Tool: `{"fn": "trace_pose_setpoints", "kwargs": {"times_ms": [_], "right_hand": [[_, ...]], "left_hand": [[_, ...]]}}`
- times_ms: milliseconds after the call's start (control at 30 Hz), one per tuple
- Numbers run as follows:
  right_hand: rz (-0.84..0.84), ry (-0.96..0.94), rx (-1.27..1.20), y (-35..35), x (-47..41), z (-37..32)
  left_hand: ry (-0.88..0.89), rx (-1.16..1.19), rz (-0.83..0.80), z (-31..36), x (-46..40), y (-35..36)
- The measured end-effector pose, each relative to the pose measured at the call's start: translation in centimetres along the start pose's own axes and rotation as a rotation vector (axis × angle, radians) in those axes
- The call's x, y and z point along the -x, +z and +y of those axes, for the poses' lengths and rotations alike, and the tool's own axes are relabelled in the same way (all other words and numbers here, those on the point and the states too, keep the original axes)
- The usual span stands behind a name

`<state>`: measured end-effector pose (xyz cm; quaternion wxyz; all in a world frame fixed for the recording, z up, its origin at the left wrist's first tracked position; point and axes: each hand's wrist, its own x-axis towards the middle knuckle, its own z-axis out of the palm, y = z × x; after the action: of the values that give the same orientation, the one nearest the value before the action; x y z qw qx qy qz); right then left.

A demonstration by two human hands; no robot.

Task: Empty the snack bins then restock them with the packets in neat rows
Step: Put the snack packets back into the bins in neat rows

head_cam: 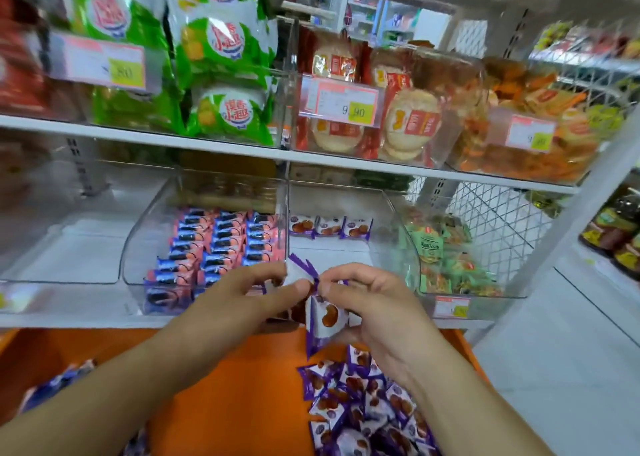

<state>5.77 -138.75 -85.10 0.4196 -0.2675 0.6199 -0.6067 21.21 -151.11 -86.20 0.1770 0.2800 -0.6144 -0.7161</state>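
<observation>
Both hands [263, 293] [367, 299] seemingly pinching purple packet [327, 317]

3 packets [329, 226] at bin's [394, 247] back

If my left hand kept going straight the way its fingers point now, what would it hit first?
Probably the purple-and-white packets that both hands hold: the left hand points right and slightly up, toward the right hand. Beyond lies the clear bin's open middle compartment, though depth is unclear.
</observation>
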Motion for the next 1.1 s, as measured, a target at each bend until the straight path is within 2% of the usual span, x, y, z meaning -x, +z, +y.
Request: {"fn": "trace_pose_setpoints", "kwargs": {"times_ms": [133, 267, 367, 467, 633, 733, 867, 1000, 1100], "right_hand": [[0.132, -0.037, -0.019, 0.9, -0.8, 1.0], [0.212, -0.171, 0.103, 0.5, -1.7, 0.8], [0.147, -0.256, 0.18, 0.8, -2.2, 0.8], [0.068, -0.349, 0.343, 1.3, -2.3, 0.7], [-0.044, -0.369, 0.426, 2.2, -1.4, 1.0], [-0.063, -0.309, 0.378, 2.4, -1.3, 1.2], [0.037, -0.247, 0.316, 1.8, -1.4, 1.4], [0.135, -0.223, 0.129, 0.6, -1.8, 1.6], [0.082, -0.152, -0.113, -0.2, -2.2, 1.7]], "left_hand": [[0.025, -0.034, 0.154, -0.4, -0.7, -1.3], [-0.053, 0.031, 0.197, -1.1, -1.2, -2.2], [-0.113, 0.157, 0.222, -1.3, -1.4, -2.1], [-0.227, 0.312, 0.138, -0.7, -1.7, -2.1], [-0.263, 0.344, 0.083, -0.1, -1.7, -1.9], [-0.25, 0.341, 0.032, -0.4, -1.6, -2.1], [-0.204, 0.309, 0.022, -0.4, -1.3, -1.9], [-0.156, 0.268, 0.111, -0.4, -1.2, -1.7], [-0.149, 0.223, 0.225, -0.5, -1.4, -2.0]]}}
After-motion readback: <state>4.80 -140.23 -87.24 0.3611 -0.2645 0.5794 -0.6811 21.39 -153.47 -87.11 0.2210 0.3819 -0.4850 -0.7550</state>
